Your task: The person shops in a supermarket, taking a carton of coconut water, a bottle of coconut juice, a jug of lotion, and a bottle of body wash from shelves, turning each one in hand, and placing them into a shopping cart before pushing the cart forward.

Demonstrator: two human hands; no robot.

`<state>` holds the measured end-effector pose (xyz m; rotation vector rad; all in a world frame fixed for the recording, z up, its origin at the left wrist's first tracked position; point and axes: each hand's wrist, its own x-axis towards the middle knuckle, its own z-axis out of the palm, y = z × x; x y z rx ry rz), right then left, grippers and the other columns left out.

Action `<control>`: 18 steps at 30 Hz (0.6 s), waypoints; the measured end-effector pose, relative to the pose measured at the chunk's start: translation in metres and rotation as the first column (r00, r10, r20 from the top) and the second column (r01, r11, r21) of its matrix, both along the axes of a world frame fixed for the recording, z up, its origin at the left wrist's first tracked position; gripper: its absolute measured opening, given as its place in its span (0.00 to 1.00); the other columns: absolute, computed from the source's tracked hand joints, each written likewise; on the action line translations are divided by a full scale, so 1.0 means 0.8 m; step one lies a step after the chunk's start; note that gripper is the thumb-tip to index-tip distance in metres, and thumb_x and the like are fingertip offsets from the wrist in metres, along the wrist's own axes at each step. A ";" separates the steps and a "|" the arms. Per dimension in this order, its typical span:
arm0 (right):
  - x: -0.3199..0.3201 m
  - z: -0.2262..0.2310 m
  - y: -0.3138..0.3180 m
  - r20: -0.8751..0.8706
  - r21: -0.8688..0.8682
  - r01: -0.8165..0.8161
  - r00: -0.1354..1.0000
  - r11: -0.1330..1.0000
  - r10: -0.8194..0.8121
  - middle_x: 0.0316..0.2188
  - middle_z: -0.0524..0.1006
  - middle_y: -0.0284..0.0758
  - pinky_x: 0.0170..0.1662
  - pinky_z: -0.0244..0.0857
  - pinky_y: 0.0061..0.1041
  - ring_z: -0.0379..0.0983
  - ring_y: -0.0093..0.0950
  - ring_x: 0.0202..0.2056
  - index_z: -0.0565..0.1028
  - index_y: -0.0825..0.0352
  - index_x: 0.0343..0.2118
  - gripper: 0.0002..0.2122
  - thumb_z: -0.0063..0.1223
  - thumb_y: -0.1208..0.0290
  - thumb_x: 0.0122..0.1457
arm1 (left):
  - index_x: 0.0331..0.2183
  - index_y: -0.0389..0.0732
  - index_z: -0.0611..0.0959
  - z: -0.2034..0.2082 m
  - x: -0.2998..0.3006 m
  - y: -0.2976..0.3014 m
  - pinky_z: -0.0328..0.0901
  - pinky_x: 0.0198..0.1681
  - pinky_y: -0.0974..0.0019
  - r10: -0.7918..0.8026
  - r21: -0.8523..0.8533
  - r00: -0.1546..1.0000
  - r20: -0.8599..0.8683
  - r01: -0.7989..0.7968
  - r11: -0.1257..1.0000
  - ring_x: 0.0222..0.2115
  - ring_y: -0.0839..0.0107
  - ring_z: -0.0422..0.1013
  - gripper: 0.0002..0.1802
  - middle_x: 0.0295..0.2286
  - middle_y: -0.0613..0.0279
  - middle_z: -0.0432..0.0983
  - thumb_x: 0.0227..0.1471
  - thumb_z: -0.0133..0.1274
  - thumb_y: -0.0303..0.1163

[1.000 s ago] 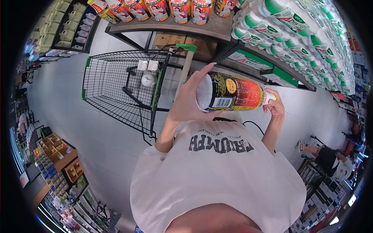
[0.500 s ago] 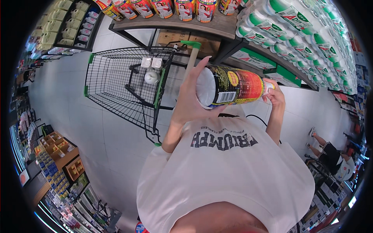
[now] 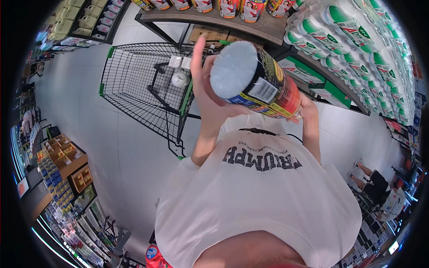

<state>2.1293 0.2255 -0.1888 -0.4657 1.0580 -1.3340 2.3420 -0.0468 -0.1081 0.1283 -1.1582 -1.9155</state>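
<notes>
I hold a large can (image 3: 257,82) on its side in front of my chest, its grey flat end turned toward the camera. The label is black, yellow and red. My left hand (image 3: 206,91) wraps the near end, fingers stretched up along its rim. My right hand (image 3: 306,109) grips the far end from below, mostly hidden behind the can. A black wire shopping cart (image 3: 138,89) stands just ahead of me on the left, with small white items in its child seat.
A wooden shelf (image 3: 250,24) above carries a row of red cans. Green-and-white cans (image 3: 357,40) fill racks on the right. Another person (image 3: 380,190) stands on the right. Low displays (image 3: 62,165) line the left of the pale floor.
The can has come up closer to the camera and tilted, so its grey end now faces me. Both hands keep their grip.
</notes>
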 end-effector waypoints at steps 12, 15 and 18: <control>0.160 0.079 -0.303 -0.106 0.202 -0.623 0.753 0.756 0.649 0.23 0.73 0.30 0.16 0.56 0.17 0.69 0.19 0.17 0.69 0.69 0.46 0.27 0.63 0.49 0.56 | 0.50 0.32 0.73 -0.057 0.083 -0.027 0.75 0.44 0.59 0.158 0.552 0.888 0.432 -0.399 0.732 0.40 0.59 0.79 0.27 0.38 0.47 0.80 0.58 0.58 0.42; 0.208 0.059 -0.327 -0.224 0.356 -0.619 0.671 0.700 0.707 0.22 0.75 0.34 0.20 0.65 0.23 0.72 0.24 0.18 0.73 0.71 0.45 0.34 0.48 0.35 0.60 | 0.44 0.35 0.76 -0.108 0.130 -0.053 0.77 0.36 0.63 0.139 0.697 0.881 0.453 -0.447 0.561 0.32 0.63 0.78 0.23 0.32 0.52 0.80 0.58 0.58 0.45; 0.227 0.016 -0.308 -0.187 0.382 -0.642 0.652 0.665 0.735 0.24 0.77 0.37 0.28 0.70 0.26 0.75 0.26 0.22 0.74 0.70 0.51 0.37 0.41 0.33 0.63 | 0.47 0.33 0.72 -0.196 0.186 -0.106 0.78 0.33 0.60 0.087 0.803 0.909 0.407 -0.402 0.441 0.31 0.59 0.77 0.26 0.34 0.51 0.78 0.56 0.61 0.40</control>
